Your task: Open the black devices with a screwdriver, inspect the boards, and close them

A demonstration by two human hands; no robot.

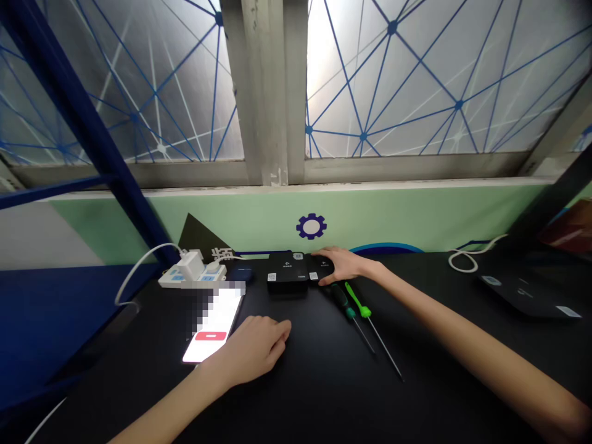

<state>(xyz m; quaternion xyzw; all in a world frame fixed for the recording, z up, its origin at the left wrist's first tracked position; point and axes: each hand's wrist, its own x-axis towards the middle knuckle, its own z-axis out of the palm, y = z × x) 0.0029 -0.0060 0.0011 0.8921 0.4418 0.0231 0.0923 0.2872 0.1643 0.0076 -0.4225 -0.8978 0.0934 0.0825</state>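
Note:
My right hand (346, 265) reaches to the back of the table. Its thumb and fingers span the edges of a flat black piece (324, 266) with a small logo and a white label. Directly left of that piece sits a black box (287, 271) with similar printing. My left hand (259, 342) rests low over the table, fingers curled together, with nothing visible in them. Beside its wrist lies a phone (217, 324) with a lit screen. Two screwdrivers, one dark green (345, 302) and one bright green (358, 302), lie just in front of my right hand.
A white power strip (169, 277) with a plugged-in charger (190, 265) and cables stands at the back left. Another flat black piece (527, 296) with labels lies at the right, near a white cable (462, 262). A green wall (259, 216) and windows border the table's back.

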